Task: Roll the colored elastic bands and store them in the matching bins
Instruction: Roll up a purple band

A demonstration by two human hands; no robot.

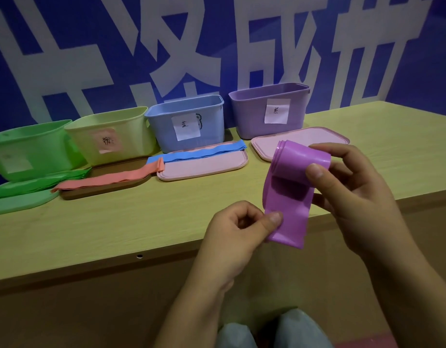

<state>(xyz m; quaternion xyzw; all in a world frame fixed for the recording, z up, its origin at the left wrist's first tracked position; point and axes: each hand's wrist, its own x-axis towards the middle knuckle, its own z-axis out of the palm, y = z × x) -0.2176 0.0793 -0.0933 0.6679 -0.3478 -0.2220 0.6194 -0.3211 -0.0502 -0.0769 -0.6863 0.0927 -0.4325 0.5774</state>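
Observation:
A purple elastic band [289,192] is partly rolled and held above the table's front edge. My right hand [352,194] grips the coiled upper end between thumb and fingers. My left hand [239,234] pinches the loose lower end. At the back stand a purple bin [252,114], a blue bin [161,121], a yellow-green bin [131,131] and a green bin [36,146], each with a paper label. Blue bands [199,151], orange bands [111,178] and green bands [41,184] lie flat on lids in front of the bins.
A pink lid [317,139] lies before the purple bin, another pink lid [204,169] under the blue bands, a brown lid [104,190] under the orange ones. The wooden table [116,222] meets a blue wall with white characters. My knees show below.

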